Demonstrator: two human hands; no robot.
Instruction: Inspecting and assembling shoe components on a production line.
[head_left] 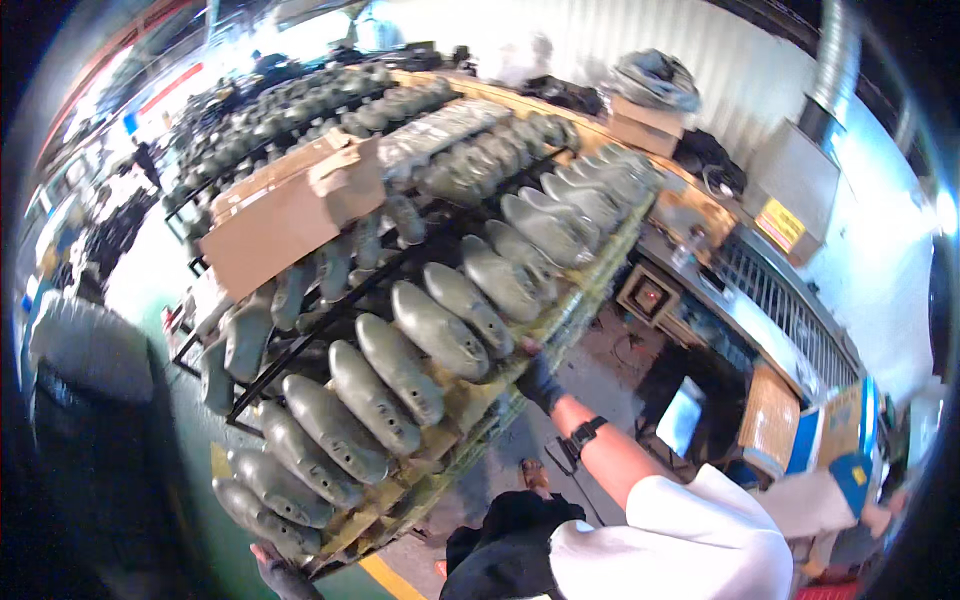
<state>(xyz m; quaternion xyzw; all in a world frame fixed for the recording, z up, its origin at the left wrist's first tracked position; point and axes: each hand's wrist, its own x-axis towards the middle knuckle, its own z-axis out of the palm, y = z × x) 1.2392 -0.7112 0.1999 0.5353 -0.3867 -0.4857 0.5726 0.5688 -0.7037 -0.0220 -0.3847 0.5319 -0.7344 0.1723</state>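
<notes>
Rows of glossy grey-green, foot-shaped forms (365,395), like shoe lasts with small holes near one end, lean side by side on a wide rack (440,470). The rack has black bars and a worn yellowish-brown edge. My right hand (540,378), in a dark glove with bare fingertips, is closed at the rack's right edge, beside the forms. At the near left corner, my left hand (285,578), also gloved, grips the rack's end below the nearest form. Part of its fingers is hidden. A black strap (585,435) circles my right forearm.
A flattened brown cardboard box (290,210) lies across the rack's left side. More loaded racks (280,120) stand behind. On the right are a workbench (745,310), a grey metal cabinet (795,180) with a duct, and cartons (840,425). A dark covered shape (90,420) fills the left.
</notes>
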